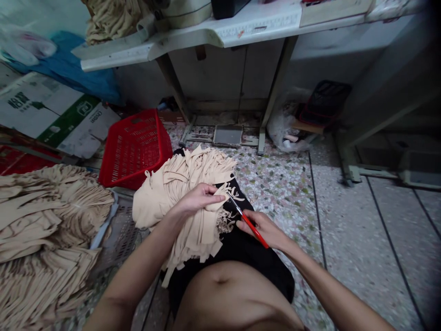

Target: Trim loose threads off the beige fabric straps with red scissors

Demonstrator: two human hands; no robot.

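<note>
My left hand is closed on the edge of a beige fabric piece, thumb on top. Under it, a thick bundle of beige fabric pieces lies over my lap on black cloth. In my right hand are red-handled scissors. Their metal tips reach the fabric edge just right of my left fingers; I cannot tell whether the blades are apart. Thin curled fabric strips hang along the bundle's right side.
Left of me, large stacks of beige fabric lie beside a grey plastic crate. A red basket stands behind them, near a white-and-green carton. Ahead is a white sewing table with a foot pedal below.
</note>
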